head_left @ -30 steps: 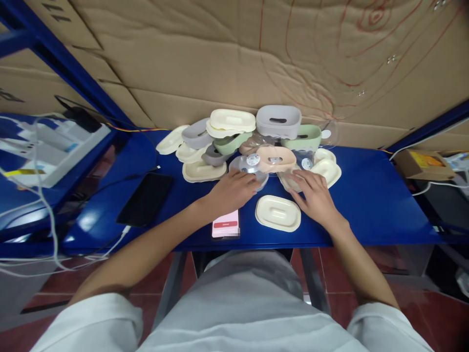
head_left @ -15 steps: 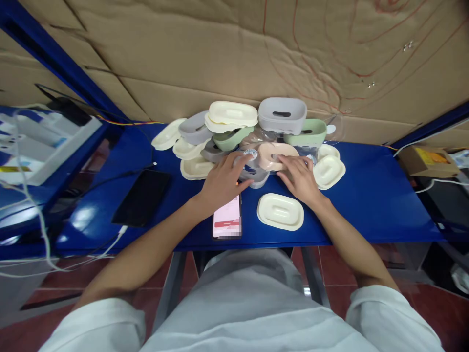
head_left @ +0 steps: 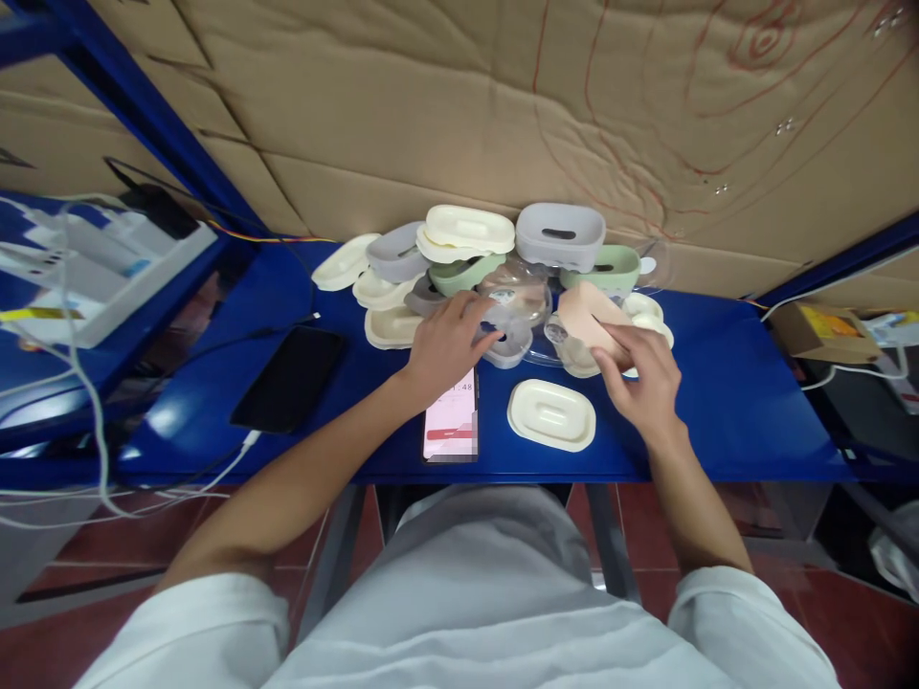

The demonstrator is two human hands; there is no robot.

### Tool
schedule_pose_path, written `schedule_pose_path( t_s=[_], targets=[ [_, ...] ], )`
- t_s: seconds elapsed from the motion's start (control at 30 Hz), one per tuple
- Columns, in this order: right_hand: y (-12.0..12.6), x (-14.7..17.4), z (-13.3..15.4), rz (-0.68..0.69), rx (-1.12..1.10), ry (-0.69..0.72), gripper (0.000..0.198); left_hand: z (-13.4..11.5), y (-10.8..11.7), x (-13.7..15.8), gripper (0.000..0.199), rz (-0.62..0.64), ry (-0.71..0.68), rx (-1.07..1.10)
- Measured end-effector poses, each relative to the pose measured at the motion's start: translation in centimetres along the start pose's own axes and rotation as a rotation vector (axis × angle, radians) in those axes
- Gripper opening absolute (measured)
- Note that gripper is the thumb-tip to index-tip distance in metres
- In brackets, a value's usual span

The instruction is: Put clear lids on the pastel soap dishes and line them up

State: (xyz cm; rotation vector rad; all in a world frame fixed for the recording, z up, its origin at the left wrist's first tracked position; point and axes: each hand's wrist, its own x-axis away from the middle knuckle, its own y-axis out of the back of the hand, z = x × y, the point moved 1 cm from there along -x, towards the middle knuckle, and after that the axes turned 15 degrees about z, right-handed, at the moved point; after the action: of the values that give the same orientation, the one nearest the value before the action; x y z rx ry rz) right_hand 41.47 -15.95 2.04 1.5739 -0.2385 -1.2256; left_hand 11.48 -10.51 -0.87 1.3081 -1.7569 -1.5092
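Observation:
My right hand (head_left: 646, 373) grips a peach soap dish (head_left: 590, 316) by its right end, thumb in front, and the dish is tilted up off the pile. My left hand (head_left: 451, 349) is at the front of the pile with thumb and fingers apart, beside a small grey dish (head_left: 506, 346). Clear plastic packaging (head_left: 527, 292) lies between the hands. A cream oval tray (head_left: 551, 414) with a raised middle lies flat near the table's front edge. Behind stand a lilac slotted dish (head_left: 560, 235), a green dish (head_left: 610, 268) and stacked cream trays (head_left: 470, 230).
A phone with a lit screen (head_left: 451, 426) lies below my left hand. Further left is a dark tablet (head_left: 288, 378) with a white cable (head_left: 240, 455). Cardboard (head_left: 402, 115) walls off the table's back. A white tray of items (head_left: 144, 287) is at far left, a small carton (head_left: 818, 335) at right.
My right hand has lifted the peach dish from the pile, moved it right and tilted it. My left hand has stayed near the grey dish. The view has shifted slightly.

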Motion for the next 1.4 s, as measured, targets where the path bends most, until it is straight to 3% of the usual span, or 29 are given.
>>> schedule_pose_path(
  t_s=[0.13,0.3,0.47,0.53,0.63,0.87,1.0,1.13,1.27,1.4],
  targets=[
    [1.1,4.5,3.8,0.154,0.049,0.049,0.05,0.0,-0.2,0.1,0.04,0.0,-0.086,0.005],
    [-0.4,7.2,6.9,0.313,0.013,0.063,0.051,-0.5,0.4,0.9,0.034,-0.026,-0.175,0.006],
    [-1.6,6.4,7.2,0.438,0.005,0.098,0.051,-2.5,0.4,2.9,0.031,0.117,-0.597,0.018],
    [-1.7,6.5,6.9,0.477,-0.017,0.115,0.055,-3.3,0.0,3.5,0.028,0.167,-0.689,-0.018],
    [-1.9,6.9,6.4,0.482,-0.093,0.11,0.057,-3.8,-0.4,3.8,0.02,0.186,-0.723,-0.063],
    [-2.5,6.8,6.0,0.495,-0.262,0.116,0.048,-4.0,-0.4,4.1,0.023,0.282,-0.766,-0.151],
    [-1.8,5.2,4.5,0.558,-0.376,0.142,0.041,-4.0,-0.6,4.4,0.031,0.33,-0.738,-0.106],
    [-1.5,1.6,0.2,0.502,-0.234,0.012,0.051,-3.4,-0.7,4.2,0.029,0.37,-0.735,0.002],
    [-2.7,-1.8,-3.1,0.653,-0.132,-0.054,0.086,-2.5,-0.5,3.8,0.023,0.392,-0.708,0.054],
    [-2.6,-2.4,-3.4,0.616,-0.174,-0.048,0.067,-1.7,-0.2,3.5,0.023,0.454,-0.638,0.148]
  ],
)
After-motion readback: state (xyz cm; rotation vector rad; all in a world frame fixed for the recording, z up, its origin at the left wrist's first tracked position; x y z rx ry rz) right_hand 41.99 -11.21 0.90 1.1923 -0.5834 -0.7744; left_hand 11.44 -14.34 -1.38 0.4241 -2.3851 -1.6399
